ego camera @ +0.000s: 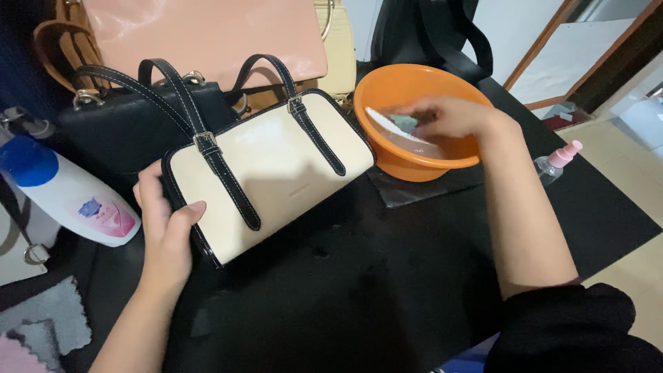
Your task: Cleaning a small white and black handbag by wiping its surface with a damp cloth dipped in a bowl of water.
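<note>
My left hand (166, 224) grips the near left corner of a cream handbag (283, 173) with black straps and trim, thumb on its front face. The bag rests tilted on a black table surface (387, 276). My right hand (449, 117) reaches into an orange plastic basin (387, 90) at the back right. Its fingers rest on a teal cloth (404, 124) lying in the basin beside something white. I cannot tell whether the fingers grip the cloth.
A black handbag (117, 128) sits behind the cream one, with a pink bag (207, 34) and tan bags further back. A white bottle with a blue cap (65, 190) lies at left. A small clear spray bottle with a pink top (556, 162) stands right of the basin. Grey cloths (48, 321) lie at lower left.
</note>
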